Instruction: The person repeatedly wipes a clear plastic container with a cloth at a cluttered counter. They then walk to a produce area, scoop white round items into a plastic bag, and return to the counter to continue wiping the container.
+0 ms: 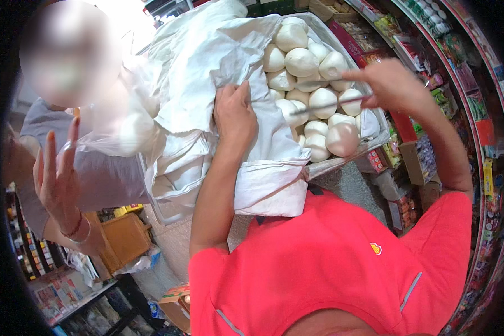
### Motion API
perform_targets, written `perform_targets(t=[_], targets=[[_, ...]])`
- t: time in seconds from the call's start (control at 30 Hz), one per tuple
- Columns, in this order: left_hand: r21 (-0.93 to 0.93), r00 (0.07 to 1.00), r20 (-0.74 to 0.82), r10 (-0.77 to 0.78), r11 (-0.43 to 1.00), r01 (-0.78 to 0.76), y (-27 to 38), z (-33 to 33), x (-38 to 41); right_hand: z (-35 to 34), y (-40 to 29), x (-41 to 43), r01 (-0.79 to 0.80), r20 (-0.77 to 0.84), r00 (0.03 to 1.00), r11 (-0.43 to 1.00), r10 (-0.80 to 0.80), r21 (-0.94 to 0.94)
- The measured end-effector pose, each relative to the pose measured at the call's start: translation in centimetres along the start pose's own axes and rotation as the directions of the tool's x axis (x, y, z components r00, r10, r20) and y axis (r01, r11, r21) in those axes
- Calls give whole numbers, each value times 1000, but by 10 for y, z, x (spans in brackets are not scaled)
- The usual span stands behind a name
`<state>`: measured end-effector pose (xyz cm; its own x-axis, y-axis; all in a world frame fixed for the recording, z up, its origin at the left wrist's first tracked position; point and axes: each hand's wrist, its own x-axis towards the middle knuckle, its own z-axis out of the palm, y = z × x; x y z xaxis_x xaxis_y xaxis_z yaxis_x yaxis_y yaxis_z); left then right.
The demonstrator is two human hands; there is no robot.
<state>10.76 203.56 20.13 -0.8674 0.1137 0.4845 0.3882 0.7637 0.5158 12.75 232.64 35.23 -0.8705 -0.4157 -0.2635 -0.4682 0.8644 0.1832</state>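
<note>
My left hand point(236, 115) grips a fold of the white cloth point(260, 185), which covers the left part of a pale shallow tray point(338, 164). On the tray's right part lies an uncovered heap of white steamed buns point(301, 62). My right hand point(397, 86), blurred by motion, holds metal tongs point(313, 108) from the right side. Their two arms are spread over the buns, with one tip near a bun in the middle of the heap. Whether the tips touch any bun is hard to tell.
Across on the left stands another person, one hand point(61, 180) raised with fingers up. Beside them is a clear plastic bag point(126, 130) with white buns. Shelves of packaged goods point(453, 71) curve along the right. A wooden stool-like piece point(124, 239) and a cardboard box point(176, 304) stand lower left.
</note>
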Motion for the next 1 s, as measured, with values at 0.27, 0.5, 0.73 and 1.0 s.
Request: perform_targets(t=[0.27, 0.5, 0.73, 1.0], targets=[[-41, 997, -42, 69, 997, -71, 0, 2, 4, 79, -10, 3, 163, -236, 963, 978, -130, 127], [14, 989, -126, 81, 997, -79, -14, 5, -4, -11, 9, -18, 85, -129, 989, 995, -77, 58], [-67, 989, -123, 81, 994, -90, -8, 6, -4, -111, -16, 11, 238, -553, 833, 889, 21, 392], [-63, 983, -151, 108, 991, -118, -16, 1, -2, -173, -120, 124, 317, -722, 645, 947, -251, -45]])
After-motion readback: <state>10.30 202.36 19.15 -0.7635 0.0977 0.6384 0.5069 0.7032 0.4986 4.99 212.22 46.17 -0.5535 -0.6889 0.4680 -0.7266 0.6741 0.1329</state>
